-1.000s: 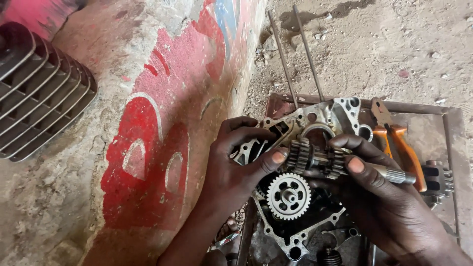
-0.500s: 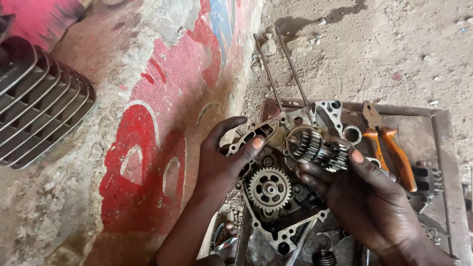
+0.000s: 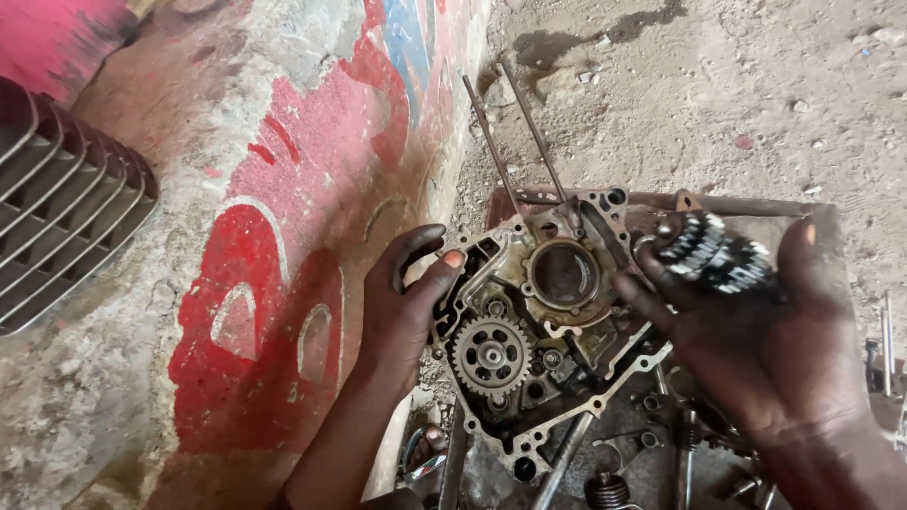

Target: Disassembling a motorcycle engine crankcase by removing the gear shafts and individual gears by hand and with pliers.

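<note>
We see that the biggest change since a second ago is at the engine crankcase half [image 3: 539, 331]: the gear cluster [image 3: 715, 253] that sat down in its upper bore, just above the single toothed gear [image 3: 491, 355], has come out, so the round bore [image 3: 565, 274] now stands open and bare, and we judge the gear shaft to be fully free of the case. The case itself has kept its place, propped against the painted red and white concrete block [image 3: 283, 283], with its two long studs [image 3: 515, 142] pointing away over the sandy ground [image 3: 756, 94] and its far edge over the rusty metal frame [image 3: 737, 203]. Our right hand [image 3: 765, 349] has drawn off to the right with the cluster; it lies across the upturned palm side of the fingers, which are curled loosely about it, the thumb raised at the outer side, a light cradling hold rather than a tight fist. Our left hand [image 3: 406, 302] has stayed on the case's left edge, thumb and forefinger spread a little and pressed to the rim, steadying it without closing round anything. Below the case lie loose small parts, among them a coil spring [image 3: 607, 489]; at far left we glimpse a finned grey cylinder [image 3: 57, 208].
</note>
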